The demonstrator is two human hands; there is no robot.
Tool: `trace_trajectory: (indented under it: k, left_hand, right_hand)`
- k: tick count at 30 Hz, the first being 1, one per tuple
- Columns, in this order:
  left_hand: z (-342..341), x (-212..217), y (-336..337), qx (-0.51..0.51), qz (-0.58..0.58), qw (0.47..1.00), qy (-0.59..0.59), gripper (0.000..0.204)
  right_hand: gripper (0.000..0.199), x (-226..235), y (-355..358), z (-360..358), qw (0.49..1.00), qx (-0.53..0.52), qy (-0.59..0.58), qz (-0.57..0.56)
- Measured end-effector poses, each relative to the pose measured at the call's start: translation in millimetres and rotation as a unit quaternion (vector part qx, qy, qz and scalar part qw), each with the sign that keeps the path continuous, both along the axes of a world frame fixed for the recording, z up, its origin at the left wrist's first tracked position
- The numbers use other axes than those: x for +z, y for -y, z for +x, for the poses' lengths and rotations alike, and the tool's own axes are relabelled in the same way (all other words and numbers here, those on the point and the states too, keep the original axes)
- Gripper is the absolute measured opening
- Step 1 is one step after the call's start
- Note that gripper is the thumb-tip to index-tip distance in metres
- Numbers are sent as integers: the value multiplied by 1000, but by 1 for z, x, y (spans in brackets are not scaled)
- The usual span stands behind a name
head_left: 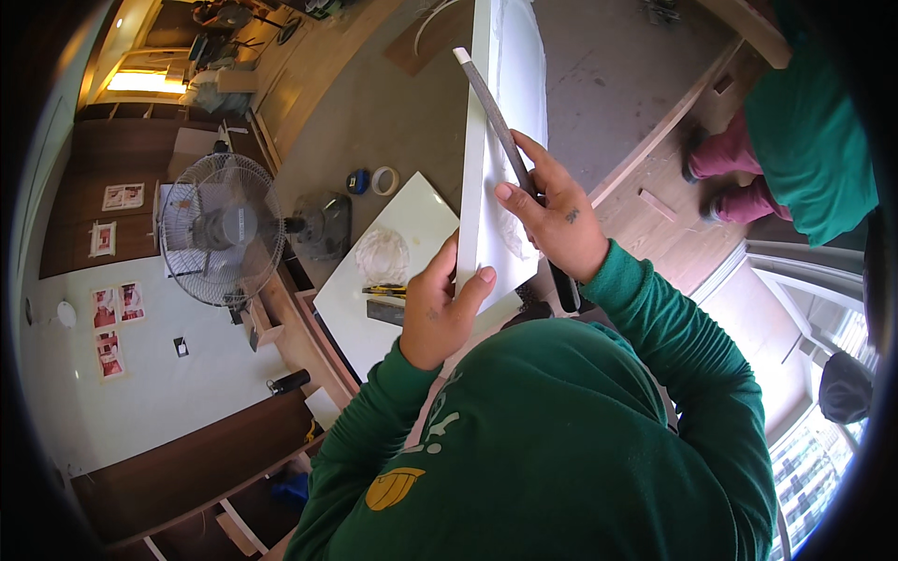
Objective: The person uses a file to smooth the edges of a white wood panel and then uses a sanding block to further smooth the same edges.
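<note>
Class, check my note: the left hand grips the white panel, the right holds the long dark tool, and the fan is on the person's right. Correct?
No: the fan is on the person's left, as the head view shows. The left hand does grip the white panel, and the right hand holds the long dark tool.

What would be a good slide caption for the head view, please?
The left hand grips a white panel; the right hand holds a long, dark tool.
</note>
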State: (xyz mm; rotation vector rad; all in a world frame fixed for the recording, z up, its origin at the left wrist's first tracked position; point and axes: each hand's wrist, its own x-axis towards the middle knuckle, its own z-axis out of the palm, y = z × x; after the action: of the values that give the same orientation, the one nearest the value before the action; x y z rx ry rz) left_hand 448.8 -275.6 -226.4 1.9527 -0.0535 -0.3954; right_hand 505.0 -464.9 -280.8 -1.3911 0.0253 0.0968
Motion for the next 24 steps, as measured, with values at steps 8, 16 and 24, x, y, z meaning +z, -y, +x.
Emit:
trace_trajectory:
  k: [8, 16, 24]
  left_hand:
    - [48, 7, 5, -11, 23, 999, 22, 42]
    - [75, -16, 16, 34, -42, 992, 118, 45]
    - [75, -6, 27, 7, -26, 994, 107, 50]
  right_hand:
    - [60, 0, 3, -2, 1000, 4, -27, -2]
    - [51, 8, 27, -19, 997, 4, -31, -77]
    - [47, -14, 51, -38, 967, -8, 136, -215]
